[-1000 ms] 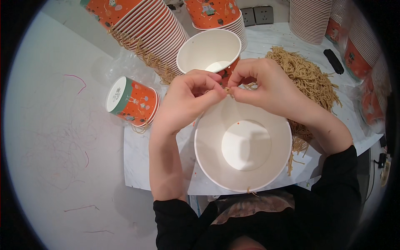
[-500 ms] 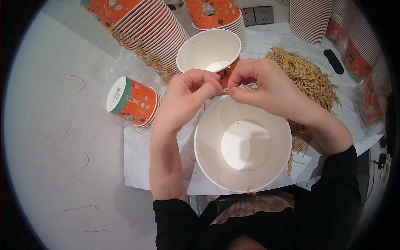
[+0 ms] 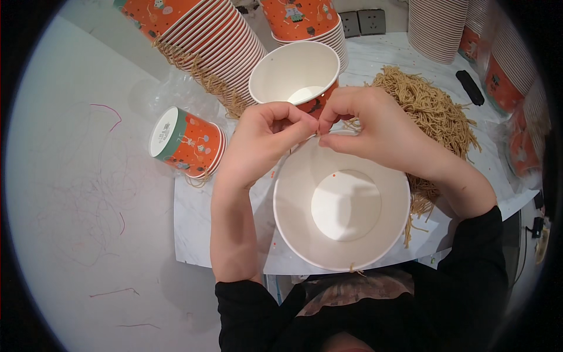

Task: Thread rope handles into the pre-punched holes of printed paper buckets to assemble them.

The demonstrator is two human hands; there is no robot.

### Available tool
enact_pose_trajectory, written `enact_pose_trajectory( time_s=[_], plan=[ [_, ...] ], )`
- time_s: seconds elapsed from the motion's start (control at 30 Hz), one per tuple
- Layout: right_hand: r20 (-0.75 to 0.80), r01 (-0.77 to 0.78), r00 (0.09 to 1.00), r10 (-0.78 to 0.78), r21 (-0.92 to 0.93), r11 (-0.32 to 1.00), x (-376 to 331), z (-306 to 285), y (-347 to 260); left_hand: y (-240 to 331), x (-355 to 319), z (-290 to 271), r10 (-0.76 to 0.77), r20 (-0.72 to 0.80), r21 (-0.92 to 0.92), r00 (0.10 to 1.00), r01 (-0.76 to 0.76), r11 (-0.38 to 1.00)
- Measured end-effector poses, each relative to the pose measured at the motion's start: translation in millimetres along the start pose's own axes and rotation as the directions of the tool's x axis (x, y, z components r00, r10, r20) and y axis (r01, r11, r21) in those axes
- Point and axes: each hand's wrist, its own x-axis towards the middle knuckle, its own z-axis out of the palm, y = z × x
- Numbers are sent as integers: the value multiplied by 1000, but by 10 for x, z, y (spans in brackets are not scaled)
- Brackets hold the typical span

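Note:
A large white paper bucket (image 3: 287, 202) stands open end up in front of me. At its far rim my two hands meet, fingertips almost touching. My left hand (image 3: 264, 141) is closed in a pinch of thumb and forefinger on a bit of tan cord (image 3: 318, 134), mostly hidden by the fingers. My right hand (image 3: 372, 126) pinches at the same cord, its thumb and forefinger slightly apart at the tips. Another open paper bucket (image 3: 293, 70), white inside and orange outside, stands just beyond the hands. A short tan cord end (image 3: 353, 268) pokes out at the near rim.
A heap of tan cords (image 3: 431, 111) lies right of the bucket. Orange-and-green buckets (image 3: 193, 144) lie on their side at left. Tall bucket stacks (image 3: 217, 53) stand behind, the left one with cords hanging along it. A black object (image 3: 469, 87) lies at far right.
The fingertips have drawn closer together at the far rim, and less of the cord shows between them. The large bucket and everything around it have stayed put.

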Motion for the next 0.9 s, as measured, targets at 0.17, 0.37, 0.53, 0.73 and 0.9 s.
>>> enact_pose_trajectory(
  time_s=[0.17, 0.37, 0.53, 0.73, 0.9],
  plan=[
    [-26, 8, 1000, -9, -18, 1000, 10, 9, 20, -35, 28, -43, -7, 18, 9, 1000, 6, 1000],
    [10, 15, 1000, -15, -1, 1000, 9, 7, 4, -22, 32, -69, -11, 29, -42, 1000, 13, 999],
    [55, 12, 998, -11, -26, 1000, 11, 4, -20, -1, 6, -66, -14, 19, -65, 1000, 15, 998],
    [39, 42, 998, -41, -22, 999, 10, 14, -1, 16, -7, -139, -31, 9, -61, 999, 31, 998],
    [30, 40, 999, -40, -26, 999, 10, 12, -18, 86, -33, -78, -25, 53, -58, 998, 28, 998]
  ],
)
